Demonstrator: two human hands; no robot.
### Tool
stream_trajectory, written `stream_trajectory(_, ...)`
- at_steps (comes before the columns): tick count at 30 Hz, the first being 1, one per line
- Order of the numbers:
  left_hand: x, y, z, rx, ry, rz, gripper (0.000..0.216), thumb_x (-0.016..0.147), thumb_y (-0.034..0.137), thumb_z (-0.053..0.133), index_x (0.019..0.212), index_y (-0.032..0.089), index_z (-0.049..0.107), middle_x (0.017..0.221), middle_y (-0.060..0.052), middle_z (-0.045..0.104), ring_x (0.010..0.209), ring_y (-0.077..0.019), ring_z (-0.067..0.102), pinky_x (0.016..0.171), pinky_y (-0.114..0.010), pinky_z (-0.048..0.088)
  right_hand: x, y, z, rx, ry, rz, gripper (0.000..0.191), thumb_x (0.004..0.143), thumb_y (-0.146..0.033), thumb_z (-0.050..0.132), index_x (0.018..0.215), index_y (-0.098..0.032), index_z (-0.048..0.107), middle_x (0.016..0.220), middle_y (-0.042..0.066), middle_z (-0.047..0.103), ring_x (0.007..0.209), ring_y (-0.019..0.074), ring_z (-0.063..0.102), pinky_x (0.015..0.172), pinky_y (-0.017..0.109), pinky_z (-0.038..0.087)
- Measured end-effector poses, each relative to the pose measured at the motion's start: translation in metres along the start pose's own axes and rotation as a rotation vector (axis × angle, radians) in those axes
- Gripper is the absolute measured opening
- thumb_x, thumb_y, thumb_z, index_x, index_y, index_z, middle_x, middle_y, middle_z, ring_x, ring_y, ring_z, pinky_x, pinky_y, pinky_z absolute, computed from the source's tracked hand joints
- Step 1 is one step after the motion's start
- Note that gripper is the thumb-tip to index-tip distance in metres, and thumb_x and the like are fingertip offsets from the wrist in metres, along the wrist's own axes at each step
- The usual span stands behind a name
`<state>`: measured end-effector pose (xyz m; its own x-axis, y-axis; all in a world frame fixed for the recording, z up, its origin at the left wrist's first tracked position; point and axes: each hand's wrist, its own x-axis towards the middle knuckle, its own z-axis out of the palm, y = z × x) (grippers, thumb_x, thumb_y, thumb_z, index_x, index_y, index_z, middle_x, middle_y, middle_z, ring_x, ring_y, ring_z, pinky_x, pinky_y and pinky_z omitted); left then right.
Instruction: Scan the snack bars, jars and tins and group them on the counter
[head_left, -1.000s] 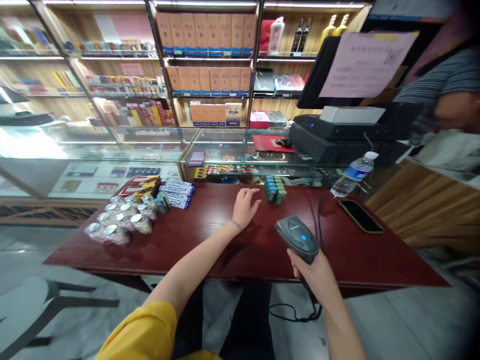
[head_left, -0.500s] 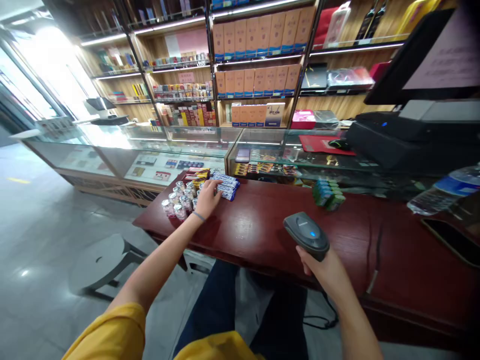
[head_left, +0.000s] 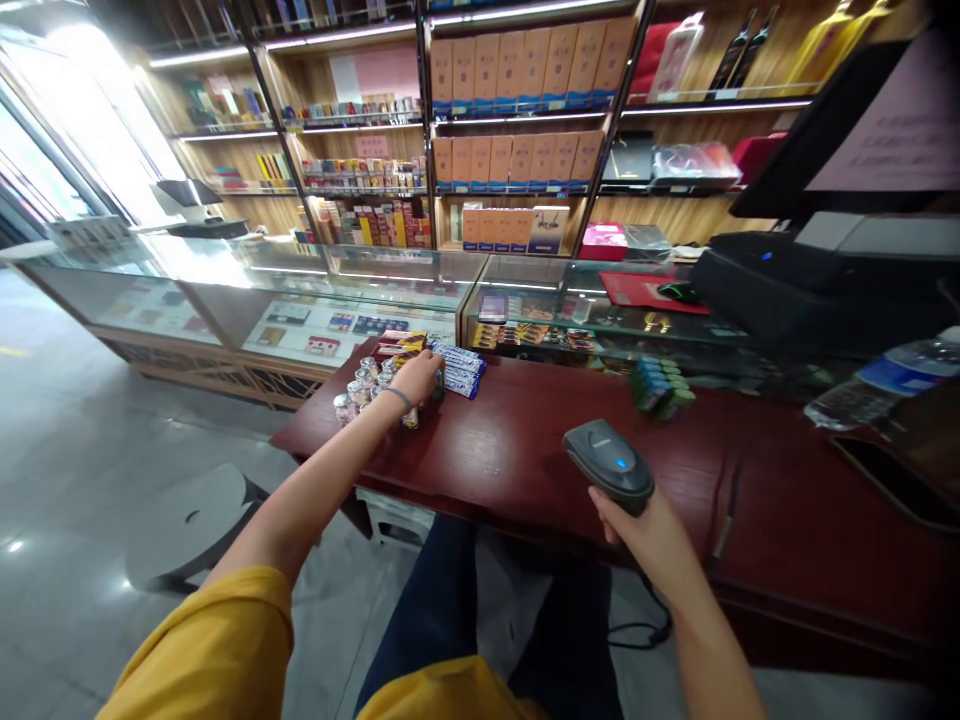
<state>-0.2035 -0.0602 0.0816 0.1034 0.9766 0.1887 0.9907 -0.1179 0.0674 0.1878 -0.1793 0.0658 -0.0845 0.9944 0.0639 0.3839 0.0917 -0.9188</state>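
My right hand (head_left: 630, 525) grips a black barcode scanner (head_left: 609, 462), held above the table with its blue light lit. At the left end of the table my left hand (head_left: 416, 380) has its fingers curled down, with a small dark thing partly showing beneath them; its kind is unclear. Just right of those fingers lie blue-and-white packets (head_left: 463, 372) side by side. Several small clear jars with silvery lids (head_left: 365, 374) stand to the left, partly hidden by my left hand and wrist. Behind the hand are red-and-yellow packets (head_left: 397, 345).
On the dark red table (head_left: 510, 440) stands a group of green-and-blue packs (head_left: 660, 387). A water bottle (head_left: 885, 378) and a phone (head_left: 896, 480) lie farther right. Glass display cases (head_left: 360, 265) run behind the table. A grey stool (head_left: 187, 520) is at left.
My left hand has shifted slightly, its fingers now more curled over the small dark thing beside the jars. The right hand still holds the scanner. The camera view has turned a little.
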Motion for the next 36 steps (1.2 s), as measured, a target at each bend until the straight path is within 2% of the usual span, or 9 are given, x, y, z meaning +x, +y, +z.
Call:
stream_trajectory(4, 0.004, 0.0, 0.005, 0.05, -0.007, -0.003, 0.032, 0.082, 0.005, 0.055, 0.112, 0.016, 0.059, 0.113, -0.014, 0.061, 0.108, -0.0291, 0.064, 0.094, -0.039, 0.051, -0.003, 0.0, -0.001, -0.018, 0.016, -0.008, 0.024, 0.08, -0.044, 0.069, 0.086, -0.023, 0.06, 0.048, -0.005, 0.058, 0.043, 0.0176, 0.055, 0.049, 0.029, 0.046)
stream_trajectory(10, 0.014, -0.007, 0.014, 0.033, 0.014, 0.122, 0.033, 0.075, 0.002, 0.058, 0.104, 0.018, 0.059, 0.1, -0.013, 0.066, 0.099, -0.029, 0.065, 0.091, -0.04, 0.051, 0.0, 0.002, 0.005, -0.02, -0.011, -0.026, 0.027, 0.081, -0.045, 0.07, 0.09, -0.022, 0.062, 0.049, -0.004, 0.06, 0.042, 0.0175, 0.056, 0.048, 0.029, 0.046)
stream_trajectory(13, 0.014, -0.007, 0.01, -0.023, 0.025, 0.159, 0.035, 0.071, 0.001, 0.061, 0.101, 0.018, 0.061, 0.096, -0.012, 0.067, 0.096, -0.0302, 0.066, 0.089, -0.04, 0.052, 0.0, 0.002, 0.006, -0.017, -0.016, -0.031, 0.027, 0.081, -0.045, 0.069, 0.093, -0.022, 0.061, 0.048, -0.005, 0.059, 0.043, 0.0177, 0.056, 0.048, 0.029, 0.045)
stream_trajectory(19, -0.001, 0.014, -0.017, -0.299, 0.227, 0.2, 0.044, 0.074, 0.004, 0.065, 0.114, 0.021, 0.064, 0.101, -0.009, 0.064, 0.1, -0.0286, 0.064, 0.094, -0.041, 0.052, -0.001, 0.002, 0.004, -0.013, -0.002, 0.001, 0.027, 0.079, -0.044, 0.07, 0.091, -0.022, 0.061, 0.046, -0.005, 0.058, 0.042, 0.0182, 0.055, 0.048, 0.029, 0.044)
stream_trajectory(22, -0.01, 0.033, -0.016, -0.44, 0.294, 0.231, 0.042, 0.081, 0.011, 0.065, 0.121, 0.023, 0.063, 0.111, -0.008, 0.063, 0.105, -0.0255, 0.063, 0.097, -0.04, 0.052, -0.002, 0.002, 0.003, -0.031, -0.006, 0.001, 0.027, 0.08, -0.045, 0.07, 0.091, -0.022, 0.061, 0.047, -0.005, 0.059, 0.042, 0.0185, 0.057, 0.049, 0.029, 0.045)
stream_trajectory(24, -0.016, 0.045, -0.003, -0.552, 0.334, 0.237, 0.041, 0.085, 0.013, 0.063, 0.125, 0.023, 0.061, 0.115, -0.008, 0.063, 0.108, -0.024, 0.062, 0.097, -0.039, 0.053, -0.003, 0.001, 0.004, -0.024, -0.003, -0.011, 0.028, 0.08, -0.044, 0.07, 0.093, -0.022, 0.061, 0.049, -0.004, 0.06, 0.042, 0.0183, 0.057, 0.049, 0.029, 0.046)
stream_trajectory(28, -0.022, 0.065, 0.046, -0.832, 0.397, 0.162, 0.043, 0.087, 0.018, 0.065, 0.13, 0.022, 0.061, 0.115, -0.009, 0.061, 0.103, -0.0219, 0.062, 0.089, -0.036, 0.055, -0.008, -0.003, 0.005, 0.003, 0.012, -0.029, 0.029, 0.079, -0.041, 0.07, 0.098, -0.021, 0.061, 0.052, -0.005, 0.061, 0.042, 0.0171, 0.056, 0.046, 0.028, 0.044)
stream_trajectory(32, -0.021, 0.076, 0.089, -1.115, 0.447, 0.08, 0.03, 0.084, 0.025, 0.071, 0.113, 0.021, 0.068, 0.107, -0.008, 0.063, 0.099, -0.0207, 0.063, 0.092, -0.037, 0.053, -0.011, -0.005, 0.006, 0.025, 0.027, -0.039, 0.031, 0.078, -0.041, 0.07, 0.099, -0.021, 0.061, 0.051, -0.006, 0.06, 0.04, 0.0162, 0.054, 0.045, 0.027, 0.044)
stream_trajectory(36, -0.02, 0.078, 0.106, -1.37, 0.396, 0.004, 0.029, 0.078, 0.03, 0.075, 0.102, 0.019, 0.065, 0.108, -0.007, 0.067, 0.107, -0.0214, 0.064, 0.101, -0.04, 0.049, -0.014, -0.005, 0.005, 0.011, 0.027, -0.023, 0.034, 0.077, -0.041, 0.069, 0.103, -0.021, 0.06, 0.051, -0.007, 0.059, 0.04, 0.0162, 0.055, 0.044, 0.027, 0.044)
